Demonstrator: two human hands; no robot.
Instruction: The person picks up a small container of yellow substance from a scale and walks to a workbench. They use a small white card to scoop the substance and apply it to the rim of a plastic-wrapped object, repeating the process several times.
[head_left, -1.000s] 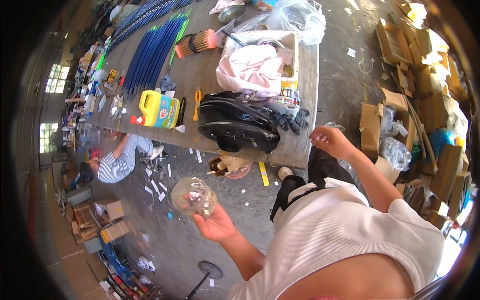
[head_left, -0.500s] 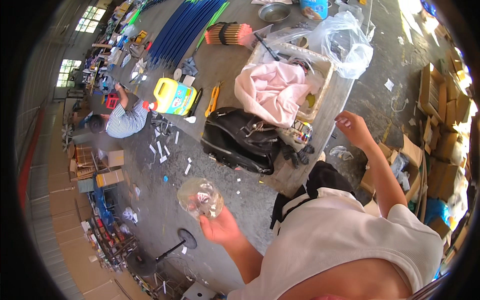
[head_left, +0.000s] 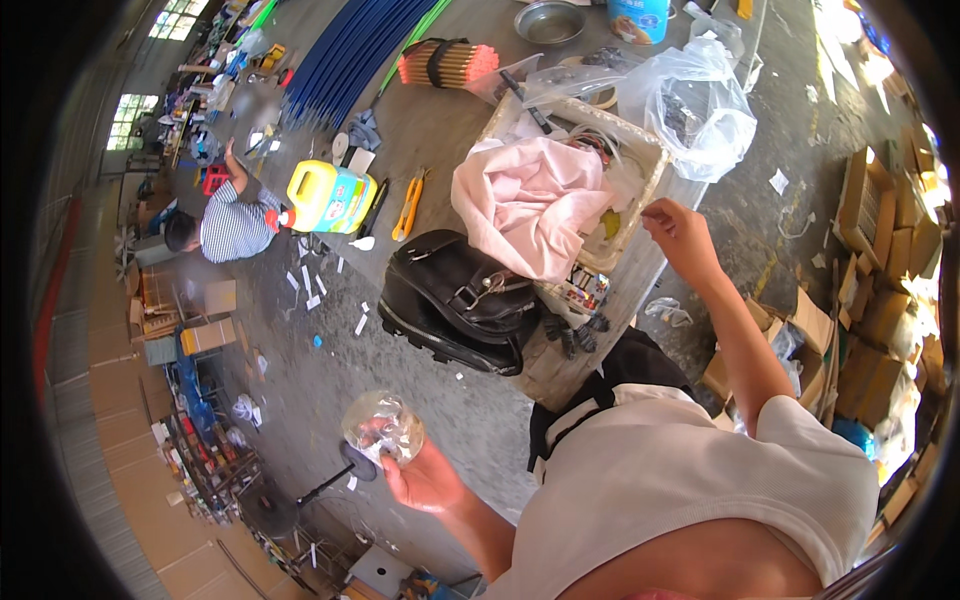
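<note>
My left hand (head_left: 432,478) is wrapped around a clear, rounded plastic container (head_left: 383,428), held out over the floor beside the table. Its see-through wall shows fingers behind it. My right hand (head_left: 685,245) hovers by the right rim of a white foam box (head_left: 652,190), its fingers bent together; whether anything is between them is hidden. A pink cloth (head_left: 530,205) drapes over the box's near left side. In front of the cloth lies a black leather bag (head_left: 455,300), with dark gloves (head_left: 577,335) at the table edge to its right.
A yellow jug (head_left: 330,197), orange-handled pliers (head_left: 408,208) and a bundle of orange-tipped sticks (head_left: 448,65) lie on the table (head_left: 420,130). A clear plastic bag (head_left: 705,110) hangs over the box's far corner. Left, a person in a striped shirt (head_left: 237,225) bends low. Cardboard boxes (head_left: 865,330) pile up right.
My right hand has come left and up to the foam box's rim, its fingers curling more. The left hand still holds the clear container, slightly lower. The view has shifted a little.
</note>
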